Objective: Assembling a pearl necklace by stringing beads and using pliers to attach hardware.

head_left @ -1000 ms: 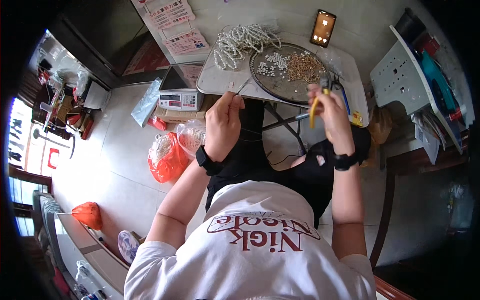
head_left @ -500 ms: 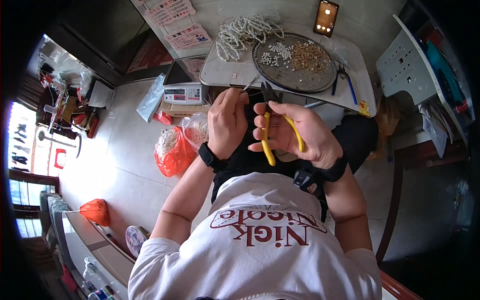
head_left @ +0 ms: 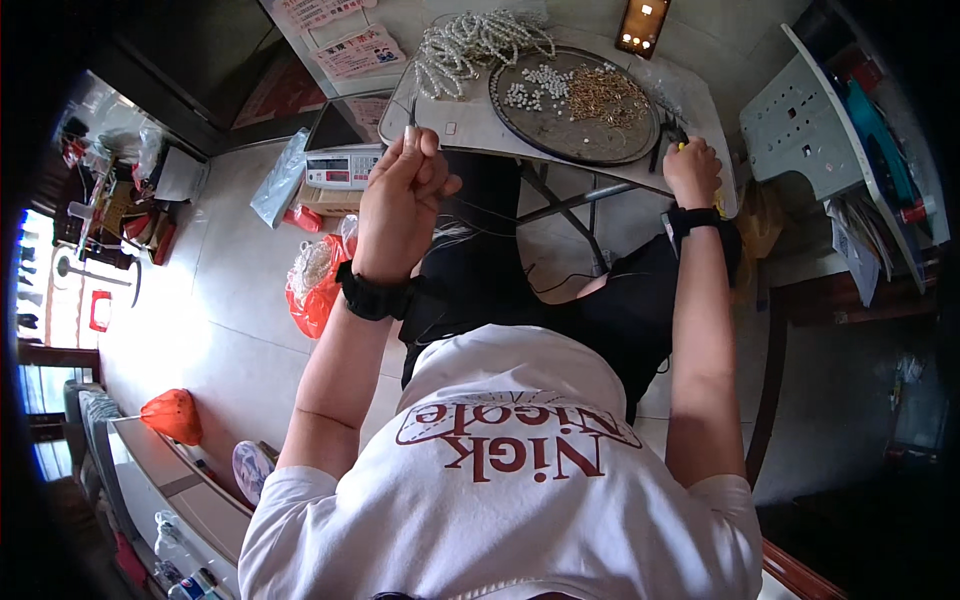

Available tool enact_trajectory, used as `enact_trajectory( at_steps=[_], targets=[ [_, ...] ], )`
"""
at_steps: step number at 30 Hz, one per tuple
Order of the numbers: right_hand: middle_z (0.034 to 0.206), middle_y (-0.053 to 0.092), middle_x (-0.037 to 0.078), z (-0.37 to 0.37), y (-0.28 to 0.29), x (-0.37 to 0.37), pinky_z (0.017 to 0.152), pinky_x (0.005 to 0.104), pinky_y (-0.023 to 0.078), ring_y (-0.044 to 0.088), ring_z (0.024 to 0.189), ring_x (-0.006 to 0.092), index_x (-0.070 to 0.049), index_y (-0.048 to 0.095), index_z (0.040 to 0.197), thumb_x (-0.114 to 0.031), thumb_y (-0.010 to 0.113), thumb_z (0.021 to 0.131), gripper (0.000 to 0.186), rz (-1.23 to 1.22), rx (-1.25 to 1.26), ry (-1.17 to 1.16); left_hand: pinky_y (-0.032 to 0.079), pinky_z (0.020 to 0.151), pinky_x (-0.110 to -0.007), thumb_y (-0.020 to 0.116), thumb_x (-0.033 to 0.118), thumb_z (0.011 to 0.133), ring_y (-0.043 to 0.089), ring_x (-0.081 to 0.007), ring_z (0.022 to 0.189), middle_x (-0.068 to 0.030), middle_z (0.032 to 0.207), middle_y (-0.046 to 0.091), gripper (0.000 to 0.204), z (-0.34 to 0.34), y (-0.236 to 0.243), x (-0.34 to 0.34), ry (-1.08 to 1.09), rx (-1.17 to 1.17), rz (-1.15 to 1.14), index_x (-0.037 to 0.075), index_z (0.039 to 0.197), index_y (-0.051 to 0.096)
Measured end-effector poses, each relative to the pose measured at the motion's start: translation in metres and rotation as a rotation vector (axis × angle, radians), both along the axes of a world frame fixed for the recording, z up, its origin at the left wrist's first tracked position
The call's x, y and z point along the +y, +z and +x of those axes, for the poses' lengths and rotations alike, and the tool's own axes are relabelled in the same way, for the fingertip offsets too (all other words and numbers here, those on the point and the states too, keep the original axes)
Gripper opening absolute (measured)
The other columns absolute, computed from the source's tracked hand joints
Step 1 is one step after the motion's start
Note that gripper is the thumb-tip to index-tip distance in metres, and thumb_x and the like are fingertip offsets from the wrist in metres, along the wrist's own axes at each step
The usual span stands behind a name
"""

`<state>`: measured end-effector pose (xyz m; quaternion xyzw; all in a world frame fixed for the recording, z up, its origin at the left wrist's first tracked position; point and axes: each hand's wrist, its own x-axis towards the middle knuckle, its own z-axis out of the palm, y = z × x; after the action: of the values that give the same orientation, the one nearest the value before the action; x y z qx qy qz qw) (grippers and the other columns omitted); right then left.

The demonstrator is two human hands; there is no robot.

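Observation:
My left hand (head_left: pixel 400 200) is raised in front of the table's near edge, with thumb and fingers pinched together. Thin strands (head_left: pixel 412 112) poke up from the fingertips, and fine trailing ends show beside the hand. My right hand (head_left: pixel 692 172) is at the table's right side, closed over yellow-handled pliers (head_left: pixel 682 146); most of the handles are hidden under it. Between the hands, a round dark tray (head_left: pixel 570 143) holds white beads (head_left: pixel 541 88) and small gold-coloured pieces (head_left: pixel 606 97). Strings of pearly beads (head_left: pixel 470 50) are heaped left of the tray.
A phone (head_left: pixel 643 28) stands at the back of the white table (head_left: pixel 460 130). Left of it are a digital scale (head_left: pixel 342 170) and a red bag (head_left: pixel 312 290) with white strands on the floor. A perforated white panel (head_left: pixel 800 130) stands at the right. Table legs (head_left: pixel 570 205) cross below.
My right hand has carried the yellow-handled pliers from in front of my body to the table's right side. My left hand has moved left and up, still pinching the strands.

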<state>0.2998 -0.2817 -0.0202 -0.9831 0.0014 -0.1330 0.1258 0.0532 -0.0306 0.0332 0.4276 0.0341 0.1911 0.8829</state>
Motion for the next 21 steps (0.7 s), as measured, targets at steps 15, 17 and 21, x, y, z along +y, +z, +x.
enact_trajectory(
  at_steps=[15,17,21],
  targets=[
    [0.075,0.062,0.013,-0.199,0.028,0.064,0.064,0.0379,0.045,0.060,0.070,0.0315,-0.002,0.057,0.086,-0.021,0.047,0.095,0.024,0.755,0.412,1.190,0.025,0.051,-0.024,0.045,0.007,0.094,0.028,-0.0112,0.059,-0.0019,0.067,0.032,0.010,-0.029,0.010,0.067,0.044,-0.221,-0.238,-0.001,0.091,0.050],
    [0.071,0.060,0.010,-0.194,0.015,0.051,0.062,0.0350,0.044,0.059,0.066,0.0258,-0.002,0.058,0.088,-0.021,0.046,0.095,0.023,0.767,0.413,1.239,0.024,0.051,-0.024,0.045,0.007,0.094,0.026,-0.0111,0.058,-0.0017,0.065,0.030,0.010,-0.040,0.003,0.095,0.038,-0.239,-0.282,-0.001,0.088,0.049],
    [0.060,0.048,-0.001,-0.184,0.015,0.033,0.053,0.0243,0.041,0.047,0.052,0.0071,-0.001,0.057,0.085,-0.023,0.042,0.098,0.030,0.889,1.134,1.090,0.023,0.050,-0.024,0.046,0.007,0.094,0.023,-0.0110,0.055,-0.0008,0.063,0.027,0.011,-0.060,-0.011,0.119,0.193,-0.194,-0.189,0.001,0.085,0.048]
  ],
)
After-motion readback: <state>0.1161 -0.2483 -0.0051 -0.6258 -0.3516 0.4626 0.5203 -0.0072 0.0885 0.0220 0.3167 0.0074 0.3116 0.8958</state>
